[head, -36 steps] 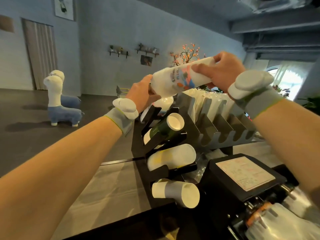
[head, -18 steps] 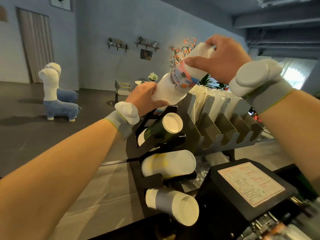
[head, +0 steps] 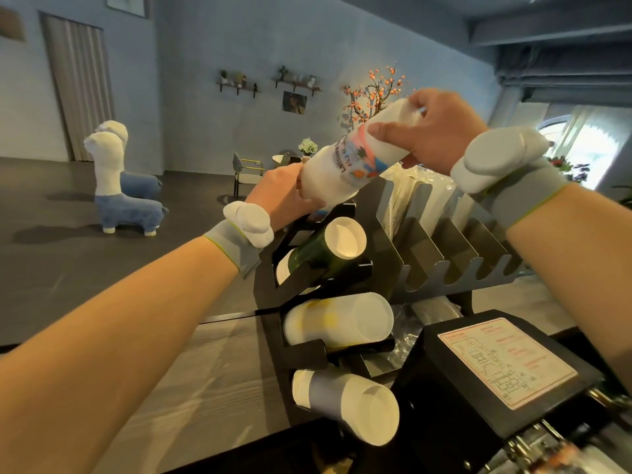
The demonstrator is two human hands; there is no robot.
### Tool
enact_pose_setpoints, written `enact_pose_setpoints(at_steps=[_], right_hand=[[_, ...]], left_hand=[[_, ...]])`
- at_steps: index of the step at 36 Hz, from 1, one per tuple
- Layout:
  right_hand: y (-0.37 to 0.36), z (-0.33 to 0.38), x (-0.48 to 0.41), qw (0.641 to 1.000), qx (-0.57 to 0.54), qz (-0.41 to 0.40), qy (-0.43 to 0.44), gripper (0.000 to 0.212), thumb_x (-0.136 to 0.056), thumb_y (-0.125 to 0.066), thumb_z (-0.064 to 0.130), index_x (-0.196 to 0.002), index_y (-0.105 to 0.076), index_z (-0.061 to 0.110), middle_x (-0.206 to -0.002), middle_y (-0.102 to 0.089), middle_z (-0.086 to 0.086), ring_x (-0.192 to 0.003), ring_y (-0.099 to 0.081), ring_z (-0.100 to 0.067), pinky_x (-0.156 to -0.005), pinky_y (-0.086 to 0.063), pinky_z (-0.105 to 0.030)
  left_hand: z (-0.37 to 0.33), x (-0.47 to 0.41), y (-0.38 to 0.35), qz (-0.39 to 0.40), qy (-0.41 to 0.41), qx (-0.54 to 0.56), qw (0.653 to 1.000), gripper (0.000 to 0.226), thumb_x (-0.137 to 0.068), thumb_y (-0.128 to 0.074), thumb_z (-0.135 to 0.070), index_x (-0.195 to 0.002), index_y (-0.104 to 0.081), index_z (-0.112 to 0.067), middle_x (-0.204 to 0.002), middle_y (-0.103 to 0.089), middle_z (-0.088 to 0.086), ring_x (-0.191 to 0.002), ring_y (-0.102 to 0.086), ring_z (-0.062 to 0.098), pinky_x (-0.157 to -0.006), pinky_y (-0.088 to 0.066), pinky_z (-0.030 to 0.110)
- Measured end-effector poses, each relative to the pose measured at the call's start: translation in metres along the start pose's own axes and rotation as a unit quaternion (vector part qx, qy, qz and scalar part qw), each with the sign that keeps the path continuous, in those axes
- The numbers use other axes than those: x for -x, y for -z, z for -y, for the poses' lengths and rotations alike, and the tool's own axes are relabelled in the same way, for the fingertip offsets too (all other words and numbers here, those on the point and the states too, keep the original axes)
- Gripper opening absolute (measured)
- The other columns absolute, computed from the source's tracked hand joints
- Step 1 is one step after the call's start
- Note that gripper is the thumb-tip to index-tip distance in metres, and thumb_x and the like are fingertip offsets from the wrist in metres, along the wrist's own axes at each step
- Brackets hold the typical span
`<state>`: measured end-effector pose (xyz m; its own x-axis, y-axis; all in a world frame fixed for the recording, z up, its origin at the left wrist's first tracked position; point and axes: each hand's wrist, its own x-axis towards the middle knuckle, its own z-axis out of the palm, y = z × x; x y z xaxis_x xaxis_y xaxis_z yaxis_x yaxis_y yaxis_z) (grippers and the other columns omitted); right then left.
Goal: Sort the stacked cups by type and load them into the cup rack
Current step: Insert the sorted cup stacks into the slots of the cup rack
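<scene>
Hands grip a tilted white cup stack above the black rack: left at its lower end, right higher. Three stacks fill lower slots; divider tray just right.

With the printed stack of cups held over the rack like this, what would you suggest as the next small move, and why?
Probably slide the printed stack down into the rack's top slot: both hands, left and right, hold it tilted there, and the three lower slots already hold stacks.

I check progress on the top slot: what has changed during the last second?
The printed cup stack tilted steeper: the right hand lifted its far end, the left hand kept the lower end at the cup rack top. Both hands still grip it; the three loaded stacks stayed.
</scene>
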<state>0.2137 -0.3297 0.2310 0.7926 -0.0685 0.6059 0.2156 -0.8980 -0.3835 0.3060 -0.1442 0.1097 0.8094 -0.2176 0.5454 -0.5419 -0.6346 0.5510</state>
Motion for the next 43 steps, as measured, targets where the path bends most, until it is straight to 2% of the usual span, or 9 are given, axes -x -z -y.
enact_pose_setpoints(at_steps=[4, 6, 8, 11, 15, 17, 21, 25, 43], right_hand=[[-0.009, -0.004, 0.001, 1.0, 0.009, 0.008, 0.019, 0.067, -0.079, -0.07, 0.052, -0.134, -0.051, 0.019, -0.12, -0.059, -0.006, -0.096, -0.064, -0.028, -0.081, -0.057, -0.043], [-0.014, -0.005, 0.001, 0.999, 0.025, 0.011, 0.033, 0.066, -0.08, -0.07, 0.05, -0.135, -0.05, 0.021, -0.123, -0.058, -0.006, -0.1, -0.062, -0.027, -0.085, -0.055, -0.045], [-0.019, -0.006, -0.001, 0.999, 0.028, 0.005, 0.042, 0.066, -0.079, -0.071, 0.048, -0.135, -0.05, 0.022, -0.125, -0.058, -0.004, -0.105, -0.059, -0.025, -0.088, -0.054, -0.043], [-0.025, -0.011, -0.004, 0.999, 0.021, -0.003, 0.038, 0.067, -0.078, -0.074, 0.045, -0.134, -0.047, 0.021, -0.126, -0.057, -0.003, -0.105, -0.055, -0.021, -0.083, -0.049, -0.034], [-0.03, -0.013, -0.006, 0.998, 0.031, 0.009, 0.056, 0.069, -0.076, -0.076, 0.045, -0.131, -0.045, 0.017, -0.122, -0.057, -0.003, -0.095, -0.049, -0.015, -0.075, -0.038, -0.027], [-0.033, -0.011, -0.006, 0.997, 0.039, 0.021, 0.068, 0.071, -0.075, -0.076, 0.046, -0.133, -0.045, 0.018, -0.124, -0.057, -0.002, -0.098, -0.051, -0.015, -0.076, -0.04, -0.027], [-0.046, -0.005, -0.007, 0.994, 0.055, 0.045, 0.085, 0.063, -0.087, -0.064, 0.046, -0.141, -0.044, 0.02, -0.137, -0.053, -0.004, -0.119, -0.052, -0.023, -0.09, -0.041, -0.028], [-0.065, -0.003, -0.007, 0.992, 0.074, 0.073, 0.068, 0.053, -0.097, -0.048, 0.044, -0.145, -0.044, 0.02, -0.143, -0.05, -0.006, -0.127, -0.049, -0.025, -0.101, -0.037, -0.034], [-0.075, -0.01, -0.004, 0.997, 0.019, 0.079, 0.018, 0.061, -0.098, -0.048, 0.042, -0.151, -0.03, 0.018, -0.15, -0.042, -0.006, -0.135, -0.042, -0.027, -0.106, -0.033, -0.032]], left_hand=[[0.0, -0.002, -0.003, 0.025, -0.007, 0.006, 1.0, 0.079, -0.08, -0.076, -0.036, -0.145, -0.034, -0.016, -0.131, -0.059, 0.007, -0.117, -0.058, 0.024, -0.095, -0.044, 0.03], [-0.002, -0.004, -0.003, 0.04, 0.008, -0.016, 0.999, 0.081, -0.083, -0.073, -0.043, -0.147, -0.029, -0.021, -0.136, -0.054, 0.007, -0.123, -0.054, 0.025, -0.102, -0.044, 0.035], [0.001, -0.002, -0.003, 0.021, 0.007, -0.012, 1.0, 0.074, -0.087, -0.066, -0.048, -0.146, -0.032, -0.021, -0.136, -0.056, 0.007, -0.122, -0.055, 0.026, -0.103, -0.047, 0.042], [0.008, 0.003, -0.007, -0.029, -0.041, -0.067, 0.996, 0.066, -0.089, -0.061, -0.053, -0.141, -0.041, -0.017, -0.123, -0.065, 0.009, -0.107, -0.065, 0.027, -0.09, -0.053, 0.034], [0.009, 0.006, -0.008, -0.077, -0.027, -0.197, 0.977, 0.06, -0.087, -0.056, -0.062, -0.12, -0.056, -0.012, -0.091, -0.067, 0.008, -0.087, -0.069, 0.031, -0.077, -0.055, 0.038], [0.008, 0.004, -0.005, -0.096, -0.046, -0.219, 0.97, 0.055, -0.088, -0.054, -0.062, -0.109, -0.061, -0.012, -0.092, -0.067, 0.01, -0.086, -0.067, 0.032, -0.074, -0.054, 0.041], [-0.002, 0.001, 0.0, -0.071, -0.049, -0.102, 0.991, 0.061, -0.087, -0.067, -0.048, -0.133, -0.053, -0.011, -0.123, -0.063, 0.014, -0.112, -0.06, 0.03, -0.098, -0.048, 0.037], [-0.007, 0.005, 0.001, -0.04, -0.031, -0.004, 0.999, 0.069, -0.085, -0.071, -0.044, -0.143, -0.045, -0.017, -0.137, -0.057, 0.009, -0.126, -0.053, 0.026, -0.11, -0.04, 0.039], [-0.027, 0.033, 0.019, -0.022, 0.032, -0.021, 0.999, 0.062, -0.091, -0.066, -0.036, -0.143, -0.041, -0.013, -0.141, -0.054, 0.008, -0.127, -0.053, 0.025, -0.102, -0.043, 0.034]])
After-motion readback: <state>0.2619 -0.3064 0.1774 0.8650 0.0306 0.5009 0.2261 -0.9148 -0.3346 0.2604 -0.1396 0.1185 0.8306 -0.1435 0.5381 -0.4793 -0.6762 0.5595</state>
